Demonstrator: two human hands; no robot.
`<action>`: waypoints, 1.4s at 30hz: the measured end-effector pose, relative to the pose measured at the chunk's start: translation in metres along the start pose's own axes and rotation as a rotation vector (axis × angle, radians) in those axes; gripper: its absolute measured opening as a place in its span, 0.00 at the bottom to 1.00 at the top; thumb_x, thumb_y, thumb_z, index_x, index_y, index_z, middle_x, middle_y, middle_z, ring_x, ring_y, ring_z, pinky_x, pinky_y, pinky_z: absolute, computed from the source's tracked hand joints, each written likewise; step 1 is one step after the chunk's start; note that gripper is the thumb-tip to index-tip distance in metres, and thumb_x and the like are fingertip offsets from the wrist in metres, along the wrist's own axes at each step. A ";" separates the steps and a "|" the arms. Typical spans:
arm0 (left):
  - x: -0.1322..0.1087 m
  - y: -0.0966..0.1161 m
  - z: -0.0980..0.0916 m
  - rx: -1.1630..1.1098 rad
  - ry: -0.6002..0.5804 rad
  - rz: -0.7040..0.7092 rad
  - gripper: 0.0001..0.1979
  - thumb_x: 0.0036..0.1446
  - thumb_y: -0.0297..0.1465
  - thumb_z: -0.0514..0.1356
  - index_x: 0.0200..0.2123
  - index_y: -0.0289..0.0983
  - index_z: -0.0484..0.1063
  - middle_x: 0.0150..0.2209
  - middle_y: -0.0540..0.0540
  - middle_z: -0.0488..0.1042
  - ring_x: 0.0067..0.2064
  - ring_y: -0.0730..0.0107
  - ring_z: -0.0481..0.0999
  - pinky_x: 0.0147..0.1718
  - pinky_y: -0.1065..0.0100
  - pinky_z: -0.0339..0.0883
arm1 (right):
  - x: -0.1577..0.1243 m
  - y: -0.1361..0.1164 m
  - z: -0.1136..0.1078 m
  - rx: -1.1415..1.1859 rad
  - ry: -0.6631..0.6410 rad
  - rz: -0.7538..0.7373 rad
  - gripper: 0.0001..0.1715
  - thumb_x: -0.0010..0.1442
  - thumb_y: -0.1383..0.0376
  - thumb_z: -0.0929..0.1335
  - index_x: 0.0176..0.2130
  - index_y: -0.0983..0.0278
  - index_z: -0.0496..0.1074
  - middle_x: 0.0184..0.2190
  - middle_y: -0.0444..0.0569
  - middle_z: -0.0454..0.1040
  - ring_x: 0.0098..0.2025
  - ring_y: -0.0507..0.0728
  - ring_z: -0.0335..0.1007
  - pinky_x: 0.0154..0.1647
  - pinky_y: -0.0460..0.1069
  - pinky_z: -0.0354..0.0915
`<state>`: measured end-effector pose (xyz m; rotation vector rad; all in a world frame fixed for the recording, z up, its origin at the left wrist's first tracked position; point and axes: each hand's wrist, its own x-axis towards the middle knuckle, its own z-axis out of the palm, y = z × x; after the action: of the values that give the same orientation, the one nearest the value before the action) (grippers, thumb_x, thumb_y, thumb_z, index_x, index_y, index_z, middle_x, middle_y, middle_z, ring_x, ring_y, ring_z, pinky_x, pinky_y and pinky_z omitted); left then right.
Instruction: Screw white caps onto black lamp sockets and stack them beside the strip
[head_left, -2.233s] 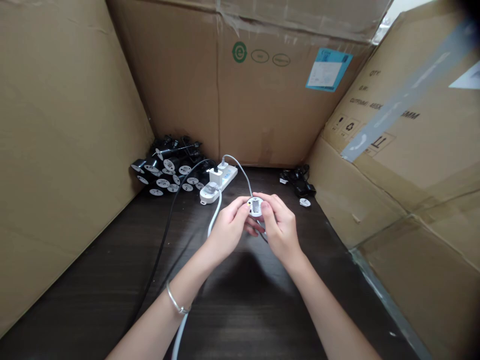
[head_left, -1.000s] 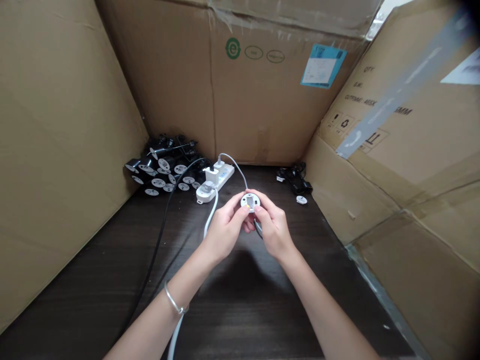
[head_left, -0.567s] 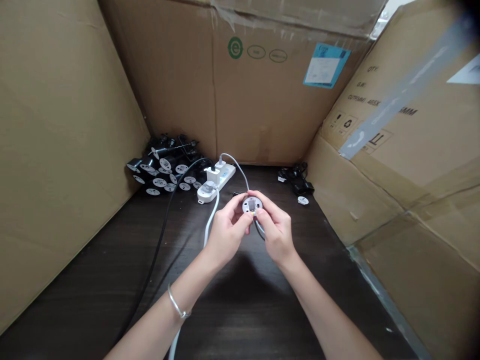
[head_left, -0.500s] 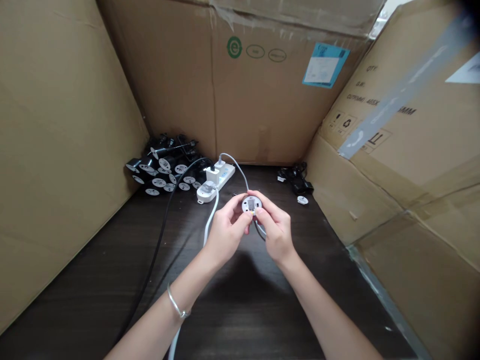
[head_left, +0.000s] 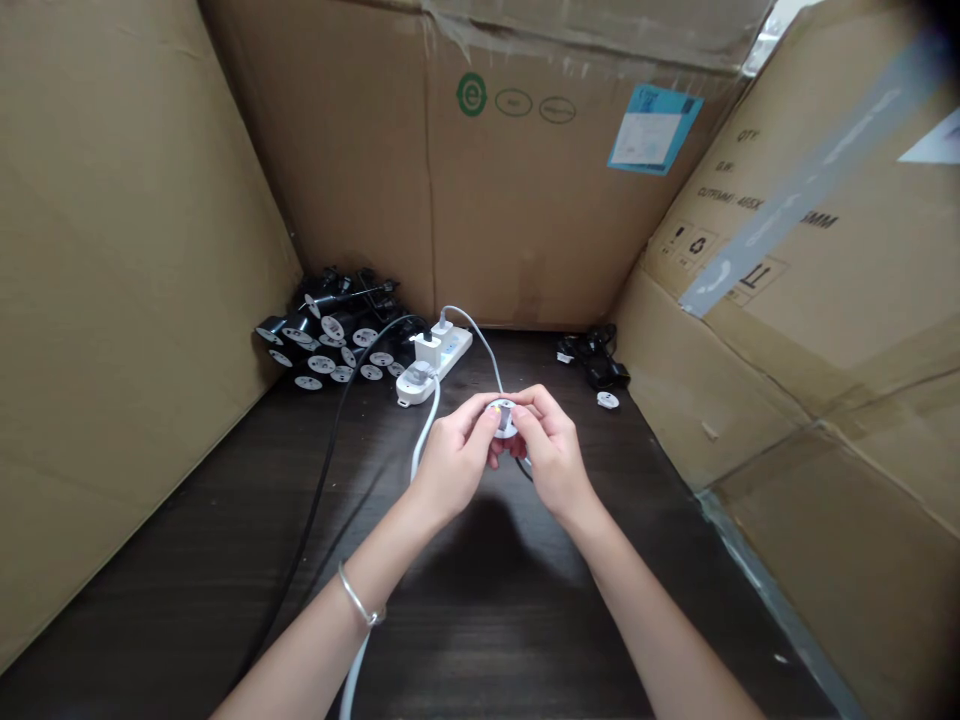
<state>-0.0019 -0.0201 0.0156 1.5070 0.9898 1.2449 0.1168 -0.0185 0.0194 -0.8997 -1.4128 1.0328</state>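
While I pinch the small round white plug (head_left: 504,418) between both hands, it sits tilted and mostly hidden by my fingers (head_left: 484,412), where a moment ago its face showed. My left hand (head_left: 456,460) and right hand (head_left: 553,450) hold it in a narrow grip, just in front of the power strip (head_left: 435,368). Left of that strip, black plugs (head_left: 330,345) lie heaped against the cardboard box wall (head_left: 360,180); a white charger (head_left: 427,350) stands plugged into it.

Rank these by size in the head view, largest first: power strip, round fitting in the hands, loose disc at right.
1. Power strip
2. Round fitting
3. Loose disc
Fitting and disc: unsure, the fitting is nearer the camera.
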 end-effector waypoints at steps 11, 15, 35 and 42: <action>0.002 0.000 0.001 -0.002 0.028 0.031 0.18 0.60 0.39 0.49 0.49 0.35 0.64 0.29 0.48 0.68 0.27 0.76 0.66 0.26 0.74 0.63 | -0.003 0.006 0.006 0.011 0.045 -0.041 0.09 0.61 0.59 0.59 0.38 0.62 0.62 0.23 0.41 0.63 0.23 0.48 0.62 0.24 0.43 0.63; 0.001 -0.001 0.000 0.113 0.133 0.100 0.19 0.59 0.37 0.52 0.50 0.36 0.59 0.37 0.45 0.68 0.34 0.72 0.70 0.33 0.71 0.66 | -0.005 0.008 0.009 -0.050 0.092 -0.054 0.11 0.62 0.60 0.58 0.43 0.62 0.58 0.34 0.46 0.68 0.31 0.49 0.66 0.32 0.44 0.65; -0.006 0.002 0.004 0.342 0.144 0.113 0.14 0.62 0.37 0.45 0.41 0.37 0.64 0.31 0.46 0.72 0.30 0.70 0.72 0.29 0.72 0.62 | -0.012 0.003 0.012 -0.467 0.174 -0.141 0.13 0.63 0.61 0.57 0.41 0.63 0.66 0.30 0.46 0.72 0.30 0.51 0.69 0.31 0.45 0.61; -0.007 0.004 0.002 0.405 0.155 0.137 0.12 0.62 0.36 0.46 0.40 0.38 0.65 0.31 0.49 0.71 0.30 0.72 0.70 0.32 0.72 0.61 | -0.012 0.004 0.013 -0.462 0.198 -0.174 0.09 0.62 0.62 0.59 0.36 0.63 0.65 0.30 0.45 0.70 0.29 0.51 0.66 0.32 0.45 0.59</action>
<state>-0.0014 -0.0279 0.0175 1.8335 1.3188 1.3282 0.1052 -0.0302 0.0118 -1.1515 -1.5550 0.4756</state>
